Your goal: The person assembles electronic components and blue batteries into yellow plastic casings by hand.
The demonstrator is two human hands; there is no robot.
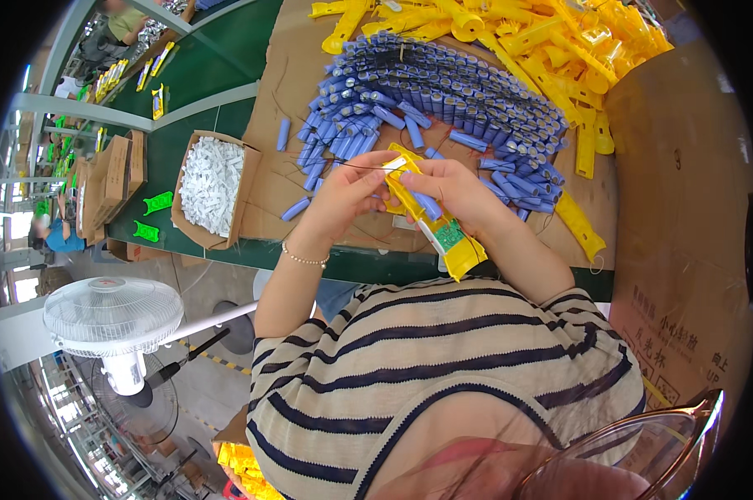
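Between both hands, in front of my chest, is a long yellow plastic housing (466,265), tilted with its wider end toward me. Inside it lie a blue cylindrical battery cell (427,206) and a green circuit board (449,236). My left hand (349,196) grips the far end, near a small white piece (395,164) and a thin dark wire. Closed on the housing from the other side is my right hand (460,193), its thumb pressing close to the white piece. Some fingertips are hidden beneath the housing. Just beyond my hands spreads a mass of wired blue cells (468,92).
Yellow housings (551,50) are heaped at the far right. A cardboard box of small white parts (210,187) stands left, beside green plastic pieces (146,231). A tall cardboard carton (685,208) walls off the right side. A white fan (114,312) is at lower left.
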